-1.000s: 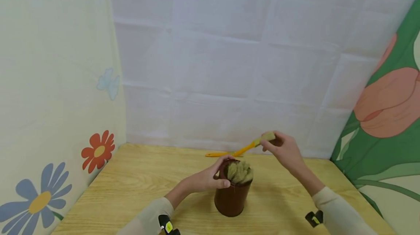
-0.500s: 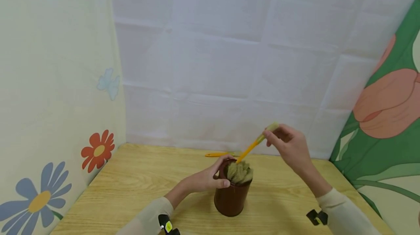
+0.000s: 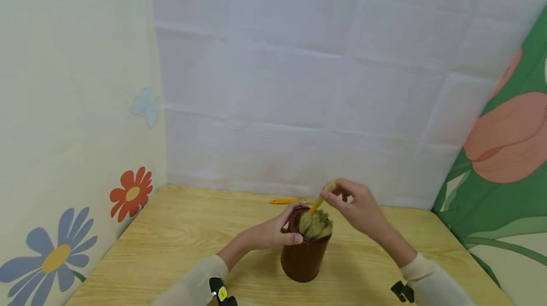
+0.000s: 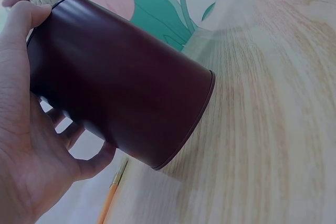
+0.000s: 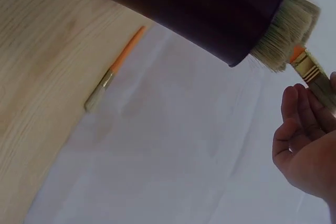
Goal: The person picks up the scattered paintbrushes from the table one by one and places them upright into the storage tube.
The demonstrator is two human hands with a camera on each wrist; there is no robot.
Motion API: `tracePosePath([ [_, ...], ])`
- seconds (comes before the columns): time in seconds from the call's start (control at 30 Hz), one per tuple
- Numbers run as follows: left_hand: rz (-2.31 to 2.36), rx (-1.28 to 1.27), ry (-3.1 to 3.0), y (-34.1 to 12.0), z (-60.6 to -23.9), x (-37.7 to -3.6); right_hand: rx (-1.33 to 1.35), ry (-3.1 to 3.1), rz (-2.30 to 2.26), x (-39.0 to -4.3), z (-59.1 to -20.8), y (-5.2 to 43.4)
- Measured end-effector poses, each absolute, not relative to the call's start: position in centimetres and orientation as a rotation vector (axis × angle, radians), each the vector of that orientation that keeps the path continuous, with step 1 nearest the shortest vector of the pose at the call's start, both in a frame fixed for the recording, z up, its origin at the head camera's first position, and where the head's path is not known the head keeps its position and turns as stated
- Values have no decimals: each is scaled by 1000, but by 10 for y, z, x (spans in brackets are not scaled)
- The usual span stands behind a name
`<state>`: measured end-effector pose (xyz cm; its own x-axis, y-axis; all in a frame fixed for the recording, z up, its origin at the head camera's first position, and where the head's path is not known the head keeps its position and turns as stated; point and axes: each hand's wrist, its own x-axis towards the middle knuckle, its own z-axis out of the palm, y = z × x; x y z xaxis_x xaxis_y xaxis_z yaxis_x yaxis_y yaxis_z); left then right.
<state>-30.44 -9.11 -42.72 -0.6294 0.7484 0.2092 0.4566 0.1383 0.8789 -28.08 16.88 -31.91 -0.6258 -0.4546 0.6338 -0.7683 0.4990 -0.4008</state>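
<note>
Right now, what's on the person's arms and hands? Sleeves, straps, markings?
Both hands, left hand and right hand, are bare: no gloves or rings visible. Each forearm wears a pale beige long sleeve. A small black device sits at each wrist; the left wrist device carries a yellow marking.

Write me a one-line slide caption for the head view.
Right hand lowers an orange-handled brush into a brown pot steadied by the left hand.

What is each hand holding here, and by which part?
Left hand grips the brown cup at its rim; right hand pinches a paintbrush near the bristle end.
</note>
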Motion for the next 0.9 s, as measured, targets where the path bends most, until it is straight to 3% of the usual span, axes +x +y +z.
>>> tracePosePath([
  [0.37, 1514, 1170, 2100, -85, -424, -303, 1191, -2374, 812, -279, -327, 156],
  [0.9, 1510, 1175, 2102, -83, -427, -306, 1173, -2560, 845, -282, -336, 157],
])
